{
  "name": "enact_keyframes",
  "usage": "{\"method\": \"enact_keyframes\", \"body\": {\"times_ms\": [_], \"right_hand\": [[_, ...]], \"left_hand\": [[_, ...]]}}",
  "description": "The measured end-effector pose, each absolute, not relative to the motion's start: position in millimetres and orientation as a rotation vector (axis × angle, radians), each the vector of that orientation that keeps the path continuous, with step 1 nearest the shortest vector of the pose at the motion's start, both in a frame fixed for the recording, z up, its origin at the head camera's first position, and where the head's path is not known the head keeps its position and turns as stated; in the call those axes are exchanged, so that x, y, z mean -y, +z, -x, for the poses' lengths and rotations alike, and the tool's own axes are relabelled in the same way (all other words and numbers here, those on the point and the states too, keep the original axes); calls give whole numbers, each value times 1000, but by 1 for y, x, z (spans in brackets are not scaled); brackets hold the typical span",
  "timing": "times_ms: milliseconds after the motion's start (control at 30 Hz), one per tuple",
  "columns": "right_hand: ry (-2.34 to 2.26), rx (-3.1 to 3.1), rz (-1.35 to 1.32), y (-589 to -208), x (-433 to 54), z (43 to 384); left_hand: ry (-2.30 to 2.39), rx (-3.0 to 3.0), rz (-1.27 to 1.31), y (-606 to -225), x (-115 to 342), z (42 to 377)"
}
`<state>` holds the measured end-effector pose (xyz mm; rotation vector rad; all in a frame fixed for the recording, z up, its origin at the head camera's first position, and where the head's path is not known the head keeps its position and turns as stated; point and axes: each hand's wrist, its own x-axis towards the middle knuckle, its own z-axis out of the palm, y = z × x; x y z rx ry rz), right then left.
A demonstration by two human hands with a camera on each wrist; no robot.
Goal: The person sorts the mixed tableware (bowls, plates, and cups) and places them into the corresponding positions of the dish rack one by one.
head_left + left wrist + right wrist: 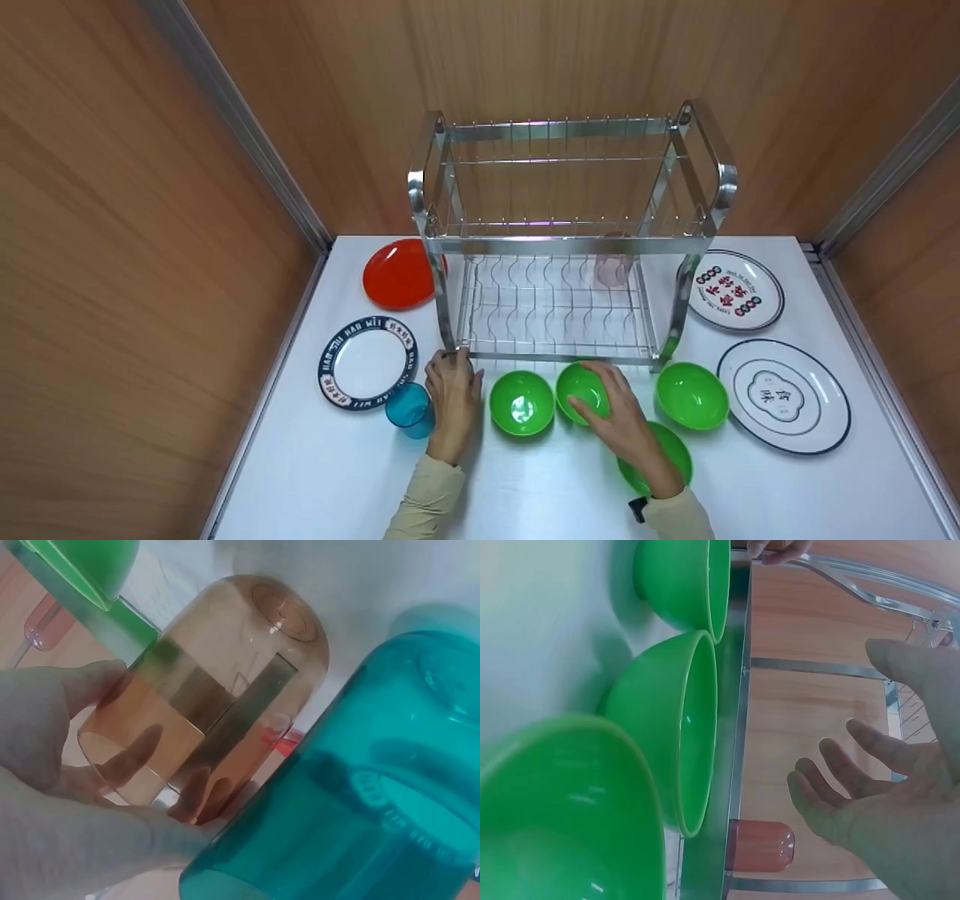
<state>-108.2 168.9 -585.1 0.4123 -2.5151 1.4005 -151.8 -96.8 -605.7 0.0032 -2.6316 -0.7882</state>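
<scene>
My left hand (452, 401) is at the front left corner of the metal dish rack (570, 246). In the left wrist view its thumb and fingers curl round a clear brownish cup (240, 645), which the hand hides in the head view. A blue cup (409, 409) stands just left of this hand. Over a green bowl (581, 388) by the rack's front edge hovers my right hand (621, 424), fingers spread and holding nothing. Another green bowl (521, 403) sits between the hands. A third bowl (679, 450) lies partly under the right wrist.
A further green bowl (691, 396) stands at the rack's right front corner. A pinkish cup (613, 271) is inside the rack. Left lie a red plate (397, 276) and a blue-rimmed plate (367, 364); right, a red-patterned plate (739, 289) and an oval plate (817, 397). Wooden walls enclose the table.
</scene>
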Motion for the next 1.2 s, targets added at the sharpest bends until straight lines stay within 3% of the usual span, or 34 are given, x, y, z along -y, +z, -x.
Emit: {"method": "enact_keyframes", "body": {"times_ms": [333,1200], "right_hand": [[1488,2556,-379,-586,-157,108],[1923,2530,-289,-582,-126,107]], "left_hand": [[-846,2506,-23,-588,89,145],[-1568,2264,-35,-551,35,108]]}}
